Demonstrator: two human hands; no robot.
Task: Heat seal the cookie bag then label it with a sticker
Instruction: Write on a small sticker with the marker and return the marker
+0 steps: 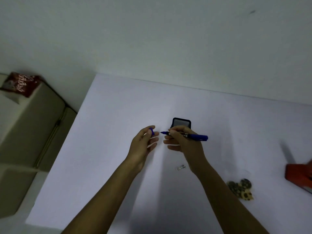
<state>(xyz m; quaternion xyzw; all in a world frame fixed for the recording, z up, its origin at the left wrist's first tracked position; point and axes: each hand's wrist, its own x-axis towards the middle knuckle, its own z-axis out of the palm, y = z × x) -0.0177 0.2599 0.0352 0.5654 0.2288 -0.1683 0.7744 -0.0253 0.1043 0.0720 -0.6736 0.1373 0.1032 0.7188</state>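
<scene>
My right hand (181, 141) grips a blue marker (196, 136) with its uncapped tip pointing left. My left hand (145, 143) pinches the marker's blue cap (151, 132) a little to the left of the tip, apart from it. Both hands hover over the white table (118, 166). A small white sticker label (181, 167) lies flat on the table just below my right wrist. A clear bag of spotted cookies (240, 188) lies at the lower right. The red heat sealer (298, 173) sits at the right edge, partly cut off.
A black mesh pen holder (182, 122) stands right behind my right hand. To the left of the table stand beige cardboard boxes (28, 125) with a red snack packet (22, 84) on top. A pale wall rises behind the table's far edge.
</scene>
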